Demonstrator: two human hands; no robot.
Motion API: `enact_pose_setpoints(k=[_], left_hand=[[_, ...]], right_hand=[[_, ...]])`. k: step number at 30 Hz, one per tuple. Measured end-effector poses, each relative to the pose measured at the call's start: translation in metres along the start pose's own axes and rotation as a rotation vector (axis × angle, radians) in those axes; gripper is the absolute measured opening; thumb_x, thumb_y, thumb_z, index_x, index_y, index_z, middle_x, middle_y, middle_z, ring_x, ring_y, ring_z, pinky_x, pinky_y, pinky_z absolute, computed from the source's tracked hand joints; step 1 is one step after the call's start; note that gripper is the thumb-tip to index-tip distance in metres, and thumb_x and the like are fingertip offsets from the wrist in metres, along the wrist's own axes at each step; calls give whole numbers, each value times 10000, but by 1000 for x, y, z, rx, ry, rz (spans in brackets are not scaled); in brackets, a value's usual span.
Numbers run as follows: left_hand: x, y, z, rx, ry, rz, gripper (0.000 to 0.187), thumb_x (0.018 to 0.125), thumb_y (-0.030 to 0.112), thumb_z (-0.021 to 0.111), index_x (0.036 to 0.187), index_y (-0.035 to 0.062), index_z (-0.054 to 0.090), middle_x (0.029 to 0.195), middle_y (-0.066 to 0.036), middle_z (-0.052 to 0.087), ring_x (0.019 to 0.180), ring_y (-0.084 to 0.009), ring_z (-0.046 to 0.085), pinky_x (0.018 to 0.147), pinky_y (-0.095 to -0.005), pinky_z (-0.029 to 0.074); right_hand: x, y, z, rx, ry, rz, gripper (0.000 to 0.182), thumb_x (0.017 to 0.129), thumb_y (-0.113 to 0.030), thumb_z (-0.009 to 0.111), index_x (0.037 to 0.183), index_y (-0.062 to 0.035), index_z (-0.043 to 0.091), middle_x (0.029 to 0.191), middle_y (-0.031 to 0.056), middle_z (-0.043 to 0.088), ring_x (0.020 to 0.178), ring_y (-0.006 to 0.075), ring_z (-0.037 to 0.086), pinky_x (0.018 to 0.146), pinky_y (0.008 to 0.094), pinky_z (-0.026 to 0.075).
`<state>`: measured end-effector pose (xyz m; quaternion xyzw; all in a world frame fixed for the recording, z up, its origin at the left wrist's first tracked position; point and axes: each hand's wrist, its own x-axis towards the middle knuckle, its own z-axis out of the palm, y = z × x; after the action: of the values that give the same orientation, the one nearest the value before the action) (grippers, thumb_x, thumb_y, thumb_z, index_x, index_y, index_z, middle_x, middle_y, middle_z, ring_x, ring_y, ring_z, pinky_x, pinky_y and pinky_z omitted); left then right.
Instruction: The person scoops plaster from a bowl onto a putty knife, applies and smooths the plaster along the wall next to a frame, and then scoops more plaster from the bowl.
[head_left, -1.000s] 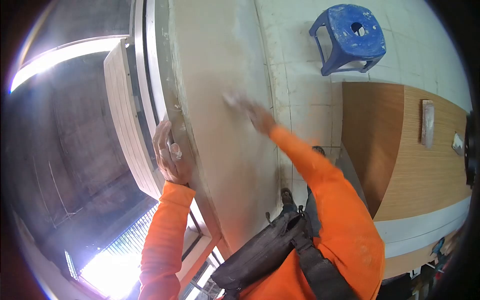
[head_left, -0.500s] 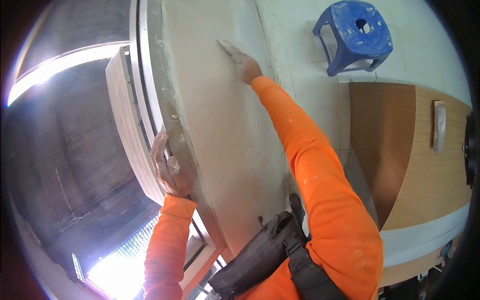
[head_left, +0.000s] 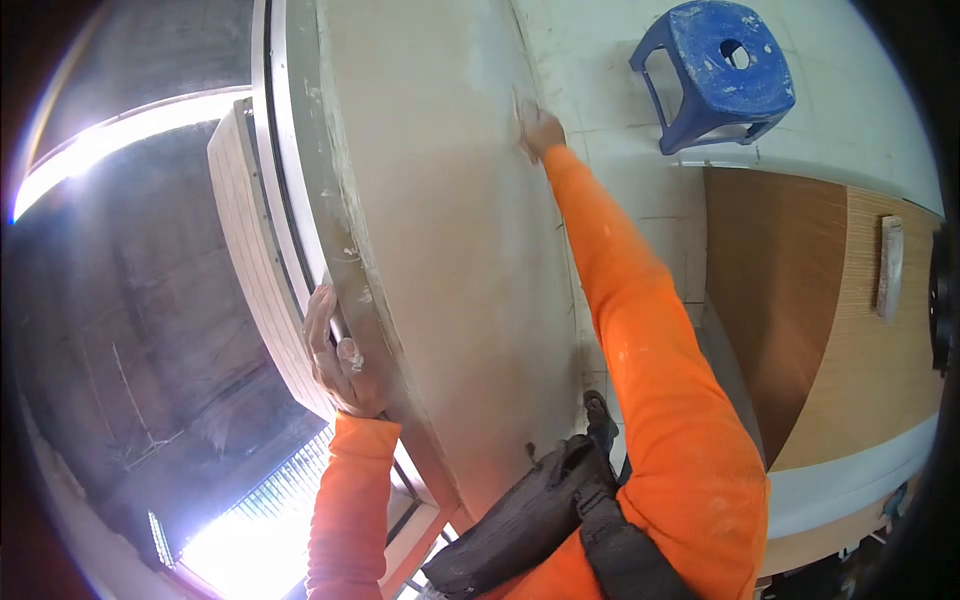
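One beige wall surface [head_left: 440,220] runs down the middle of the view, its long axis going from the top, leaning slightly rightward, to the black bag [head_left: 525,520] at the person's body. Its left edge is a rough seam with white smears, beside a grey border strip [head_left: 318,150] and then the metal window frame [head_left: 288,200]. Its right edge meets the pale tiled floor [head_left: 630,190].

The left hand [head_left: 345,350] lies over the strip and frame at the wall surface's left side, fingers together and loosely bent over the frame's edge, thumb apart with a white smear on it. The right hand [head_left: 541,132] is at the wall surface's right edge, toward its upper end, blurred; a thin pale edge shows at its fingertips, and I cannot tell how far the hand is open or whether it holds anything.

Between the two hands, the wall surface is a broad open stretch. Right of it, bare tiles separate it from one blue stool [head_left: 720,70] at the upper right and one wooden cabinet [head_left: 850,300] below the stool. One narrow, whitish block [head_left: 889,268] lies on the cabinet, its long axis near vertical in view. One shoe [head_left: 597,410] shows beside the wall surface's lower right edge.
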<state>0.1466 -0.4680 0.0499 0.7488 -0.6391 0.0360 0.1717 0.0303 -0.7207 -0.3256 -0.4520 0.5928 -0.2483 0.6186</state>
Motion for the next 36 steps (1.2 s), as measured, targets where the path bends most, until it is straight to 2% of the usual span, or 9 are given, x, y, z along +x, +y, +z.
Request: enact_pose_setpoints(k=[3, 8, 13, 16, 24, 28, 30, 33, 36], left_hand=[[-2, -9, 5, -83, 31, 39, 533, 1055, 407, 328, 1276, -13, 569, 1282, -206, 597, 1237, -387, 543, 1069, -488, 409], [-1, 0, 1, -26, 14, -13, 521, 1050, 389, 333, 1253, -18, 587, 1274, -209, 596, 1236, -388, 542, 1065, -492, 411], [1, -3, 5, -37, 28, 12, 521, 1048, 390, 339, 1239, -20, 598, 1269, -212, 595, 1235, -386, 542, 1063, -489, 412], [-2, -4, 2, 14, -3, 44, 525, 1048, 398, 343, 1242, -19, 597, 1271, -211, 594, 1241, -379, 538, 1067, -485, 409], [0, -1, 1, -70, 17, -34, 533, 1045, 407, 354, 1247, -25, 594, 1297, -209, 579, 1248, -377, 533, 1081, -477, 397], [-2, -10, 4, -112, 46, 2, 523, 1043, 395, 360, 1247, -27, 593, 1307, -212, 570, 1261, -381, 523, 1085, -479, 395], [-2, -10, 3, -83, 0, -3, 509, 1037, 379, 373, 1246, -29, 594, 1313, -215, 563, 1268, -383, 517, 1089, -485, 391], [0, -8, 2, -59, -8, 16, 500, 1034, 372, 381, 1247, -27, 594, 1309, -215, 567, 1269, -387, 515, 1086, -490, 394], [-1, -11, 3, -115, 9, 21, 494, 1032, 373, 389, 1232, -22, 607, 1304, -215, 570, 1262, -396, 520, 1082, -497, 399]], right_hand=[[43, -21, 20, 143, -45, -399, 523, 983, -476, 361, 1397, -206, 530, 1332, 207, 580, 1218, 411, 540, 1064, 453, 407], [-89, -104, 1, -176, -140, -294, 453, 946, -216, 450, 1389, -197, 544, 1310, 167, 608, 1136, 356, 604, 992, 444, 474], [-173, -45, -27, 100, 78, -704, 421, 933, -181, 511, 1346, -144, 584, 1233, 179, 651, 1102, 363, 631, 970, 435, 490], [-126, -43, -25, 228, 247, -313, 383, 951, -188, 508, 1311, -97, 603, 1212, 185, 658, 1125, 368, 618, 962, 439, 487], [-112, -12, 54, -31, -8, -248, 520, 909, -78, 487, 1411, -211, 515, 1150, 246, 644, 1054, 439, 591, 937, 458, 480], [-183, 51, 16, -16, -161, -402, 474, 899, -74, 507, 1370, -97, 553, 1189, 224, 648, 1069, 385, 629, 938, 425, 486], [-175, 67, -3, -68, 15, -439, 404, 945, -151, 484, 1319, -32, 580, 1136, 228, 674, 1025, 349, 667, 923, 415, 494], [-82, 83, -6, -105, 27, 88, 492, 1001, -367, 395, 1244, -1, 615, 950, 270, 691, 832, 354, 697, 803, 429, 540], [22, 71, 14, -330, -113, -110, 593, 984, -470, 395, 1148, 48, 632, 758, 273, 666, 644, 335, 678, 640, 428, 555]])
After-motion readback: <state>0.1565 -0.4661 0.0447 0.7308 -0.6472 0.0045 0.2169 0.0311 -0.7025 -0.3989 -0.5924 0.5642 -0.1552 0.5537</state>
